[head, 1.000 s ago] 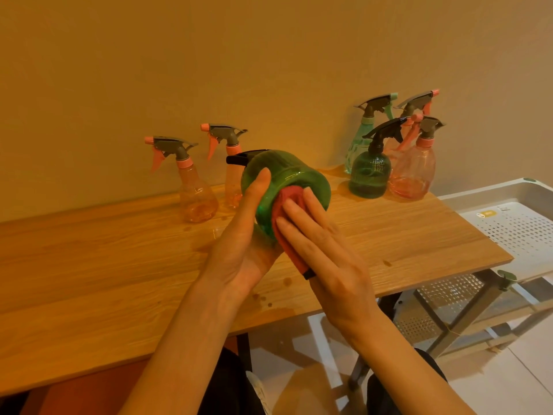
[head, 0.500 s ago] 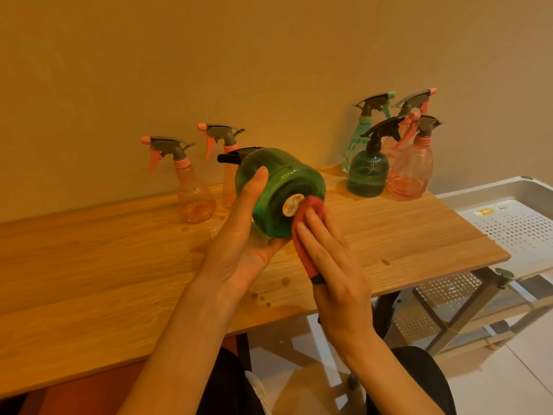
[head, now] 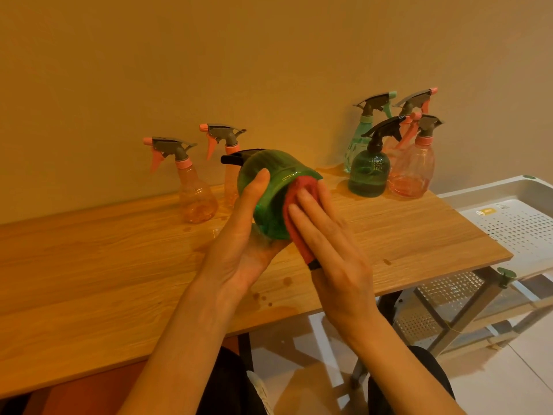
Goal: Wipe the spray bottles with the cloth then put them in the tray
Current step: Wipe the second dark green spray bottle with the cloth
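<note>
My left hand (head: pixel 243 241) grips a round green spray bottle (head: pixel 269 181), tipped on its side above the wooden table (head: pixel 89 265), its black nozzle pointing left and its base facing me. My right hand (head: pixel 329 244) presses a red cloth (head: pixel 299 211) flat against the bottle's base, covering it. Two orange bottles (head: pixel 196 193) stand behind by the wall. At the table's far right stands a group of bottles: a dark green one (head: pixel 369 172), an orange one (head: pixel 414 172), a pale teal one and another orange one behind. The white perforated tray (head: pixel 520 223) sits at the right, beyond the table's end.
Water drops and wet patches (head: pixel 269 298) mark the table near its front edge. The tray rests on a grey rack (head: pixel 454 313) with a lower perforated shelf. A plain wall runs right behind the bottles.
My right hand slid the cloth from the base's lower right edge back over the middle of the base, hiding the round label. The bottle stayed in my left hand.
</note>
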The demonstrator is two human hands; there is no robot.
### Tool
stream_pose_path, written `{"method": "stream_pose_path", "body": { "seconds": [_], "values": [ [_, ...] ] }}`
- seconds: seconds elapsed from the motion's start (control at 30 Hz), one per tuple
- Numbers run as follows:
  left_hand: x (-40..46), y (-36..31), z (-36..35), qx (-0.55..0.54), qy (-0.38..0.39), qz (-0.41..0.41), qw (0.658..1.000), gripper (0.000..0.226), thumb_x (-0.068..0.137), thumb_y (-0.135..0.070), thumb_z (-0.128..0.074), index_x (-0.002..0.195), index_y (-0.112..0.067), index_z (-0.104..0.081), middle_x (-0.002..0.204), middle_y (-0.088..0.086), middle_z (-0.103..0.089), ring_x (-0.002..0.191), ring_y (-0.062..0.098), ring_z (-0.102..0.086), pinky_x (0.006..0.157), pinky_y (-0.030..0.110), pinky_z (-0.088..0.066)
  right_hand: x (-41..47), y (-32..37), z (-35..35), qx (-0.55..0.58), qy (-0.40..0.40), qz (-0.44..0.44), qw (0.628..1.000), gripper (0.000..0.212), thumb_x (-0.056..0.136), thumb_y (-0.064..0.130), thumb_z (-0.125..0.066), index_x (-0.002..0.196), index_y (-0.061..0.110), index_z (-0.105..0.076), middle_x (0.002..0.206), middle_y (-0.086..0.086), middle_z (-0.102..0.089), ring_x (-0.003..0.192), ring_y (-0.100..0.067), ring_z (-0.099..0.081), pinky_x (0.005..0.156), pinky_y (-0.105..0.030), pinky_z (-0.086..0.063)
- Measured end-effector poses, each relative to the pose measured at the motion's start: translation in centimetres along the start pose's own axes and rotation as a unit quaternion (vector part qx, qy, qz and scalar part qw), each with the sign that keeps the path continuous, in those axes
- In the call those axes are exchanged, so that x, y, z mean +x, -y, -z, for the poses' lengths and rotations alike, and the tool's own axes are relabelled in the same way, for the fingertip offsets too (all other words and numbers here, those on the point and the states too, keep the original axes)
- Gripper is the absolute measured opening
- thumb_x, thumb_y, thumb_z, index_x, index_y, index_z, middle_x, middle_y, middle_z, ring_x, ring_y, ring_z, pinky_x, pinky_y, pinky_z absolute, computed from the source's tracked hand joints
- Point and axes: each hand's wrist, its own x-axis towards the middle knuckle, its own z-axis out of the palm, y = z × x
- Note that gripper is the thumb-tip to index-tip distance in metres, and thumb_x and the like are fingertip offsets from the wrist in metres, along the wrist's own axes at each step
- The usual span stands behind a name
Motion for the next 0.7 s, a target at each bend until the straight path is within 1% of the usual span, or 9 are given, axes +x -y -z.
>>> {"method": "stream_pose_path", "body": {
  "seconds": [0.07, 0.17, 0.27, 0.33, 0.4, 0.43, 0.5, 0.57, 0.7],
  "values": [
    [0.1, 0.0, 0.0, 0.011, -0.004, -0.010, 1.000, 0.047, 0.079, -0.033, -0.066, 0.122, -0.014, -0.068, 0.117, 0.011, -0.075, 0.102, 0.021, -0.074, 0.078, 0.032, -0.063, -0.4, -0.4, 0.3, -0.011, -0.019, -0.028, 0.999, 0.036, 0.098, -0.004, -0.057, 0.133, -0.005, -0.054, 0.145, -0.018, -0.047, 0.142, -0.037, -0.041, 0.118, -0.039, -0.036],
    [0.3, 0.0, 0.0, 0.021, -0.013, -0.009, 1.000, 0.055, 0.079, -0.035, -0.066, 0.131, -0.014, -0.064, 0.123, 0.012, -0.073, 0.109, 0.023, -0.072, 0.085, 0.036, -0.062, -1.1, 0.1, 0.1, 0.003, -0.037, -0.084, 0.996, 0.038, 0.094, -0.006, -0.062, 0.132, -0.007, -0.057, 0.145, -0.017, -0.050, 0.142, -0.036, -0.042, 0.116, -0.041, -0.039],
    [0.3, 0.4, -0.1, 0.003, -0.007, 0.013, 1.000, 0.052, 0.080, -0.036, -0.066, 0.127, -0.013, -0.066, 0.121, 0.011, -0.073, 0.104, 0.021, -0.073, 0.078, 0.032, -0.063, -0.7, 1.3, -0.3, 0.051, -0.045, -0.113, 0.991, 0.040, 0.093, -0.010, -0.063, 0.133, -0.006, -0.057, 0.146, -0.016, -0.050, 0.144, -0.035, -0.041, 0.115, -0.048, -0.040],
    [0.3, 0.5, -0.1, -0.017, -0.001, 0.028, 0.999, 0.050, 0.080, -0.036, -0.066, 0.123, -0.011, -0.068, 0.119, 0.011, -0.074, 0.103, 0.020, -0.074, 0.081, 0.030, -0.063, 0.0, 2.2, -0.6, 0.075, -0.044, -0.108, 0.990, 0.045, 0.090, -0.015, -0.063, 0.133, -0.006, -0.056, 0.147, -0.015, -0.048, 0.145, -0.034, -0.039, 0.117, -0.044, -0.039],
    [0.2, 0.5, -0.1, -0.018, -0.004, 0.028, 0.999, 0.051, 0.079, -0.037, -0.067, 0.122, -0.010, -0.069, 0.119, 0.011, -0.074, 0.106, 0.021, -0.073, 0.090, 0.030, -0.060, 0.1, 3.0, -0.9, 0.086, -0.035, -0.094, 0.991, 0.046, 0.090, -0.016, -0.062, 0.135, -0.005, -0.054, 0.148, -0.014, -0.046, 0.146, -0.033, -0.037, 0.118, -0.041, -0.036],
    [0.3, 0.5, -0.1, -0.008, -0.013, 0.023, 1.000, 0.053, 0.078, -0.037, -0.068, 0.122, -0.009, -0.069, 0.118, 0.012, -0.074, 0.105, 0.021, -0.074, 0.092, 0.030, -0.059, -0.1, 3.3, -1.1, 0.088, -0.028, -0.085, 0.992, 0.045, 0.092, -0.014, -0.061, 0.135, -0.005, -0.053, 0.148, -0.015, -0.046, 0.146, -0.033, -0.037, 0.119, -0.042, -0.036],
    [0.3, 0.4, -0.1, 0.012, -0.029, 0.012, 0.999, 0.054, 0.075, -0.038, -0.068, 0.120, -0.008, -0.069, 0.114, 0.012, -0.075, 0.101, 0.021, -0.074, 0.090, 0.029, -0.060, -1.0, 3.4, -1.4, 0.095, -0.012, -0.070, 0.993, 0.040, 0.096, -0.009, -0.057, 0.135, -0.006, -0.053, 0.149, -0.016, -0.045, 0.146, -0.034, -0.037, 0.119, -0.043, -0.035],
    [0.3, 0.3, 0.0, 0.020, -0.034, 0.001, 0.999, 0.052, 0.075, -0.037, -0.068, 0.120, -0.010, -0.070, 0.113, 0.011, -0.076, 0.101, 0.020, -0.074, 0.087, 0.028, -0.061, -2.1, 3.0, -1.5, 0.101, 0.009, -0.063, 0.993, 0.040, 0.096, -0.009, -0.059, 0.135, -0.006, -0.053, 0.150, -0.017, -0.046, 0.146, -0.034, -0.037, 0.119, -0.043, -0.035],
    [0.2, 0.1, 0.2, 0.026, -0.028, -0.015, 0.999, 0.051, 0.080, -0.036, -0.065, 0.125, -0.013, -0.067, 0.120, 0.010, -0.074, 0.109, 0.020, -0.072, 0.089, 0.028, -0.060, -4.3, 1.8, -1.3, 0.082, 0.049, -0.073, 0.993, 0.049, 0.091, -0.010, -0.066, 0.138, -0.003, -0.053, 0.150, -0.017, -0.047, 0.146, -0.034, -0.037, 0.118, -0.044, -0.036]
  ]
}}
